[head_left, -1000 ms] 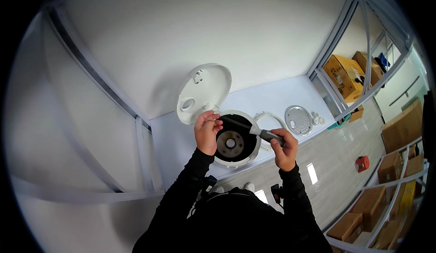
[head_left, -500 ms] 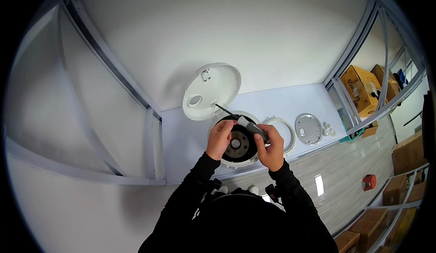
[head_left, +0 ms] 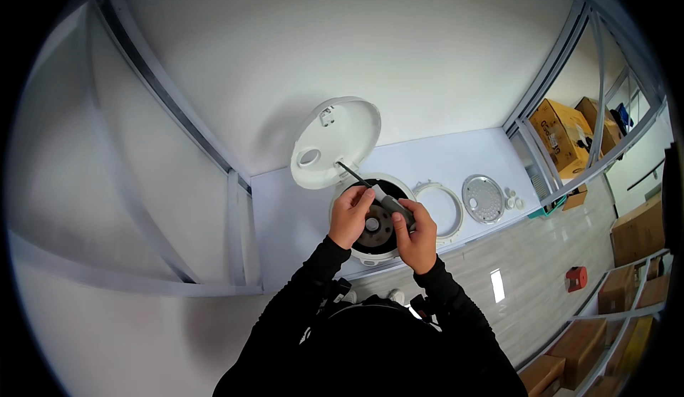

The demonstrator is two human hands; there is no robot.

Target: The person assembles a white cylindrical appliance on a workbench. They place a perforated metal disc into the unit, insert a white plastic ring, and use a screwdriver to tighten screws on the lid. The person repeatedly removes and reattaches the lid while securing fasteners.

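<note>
A white rice cooker (head_left: 376,259) stands on the table with its round lid (head_left: 338,137) raised behind it. My right hand (head_left: 417,240) is wrapped round the thick grey handle of a screwdriver (head_left: 394,205). The shaft slants up to the left, its tip at the lower part of the lid's inner side, by the hinge. Closed at the front of the tool, where the handle meets the shaft, is my left hand (head_left: 348,219). Both hands are above the cooker's dark inside, where a round metal heating plate (head_left: 375,234) shows. My fingers hide part of the handle.
On the white table (head_left: 456,158), right of the cooker, lie a white ring (head_left: 459,215), a perforated round metal plate (head_left: 484,210) and several small white parts (head_left: 513,200). Metal frame posts bound the table. Boxes (head_left: 559,135) and a red stool (head_left: 576,278) are farther right.
My right hand has shifted slightly left with the screwdriver handle. The left fingers have closed in on the tool's front end. The tip stays at the lid, and the view has moved slightly.
</note>
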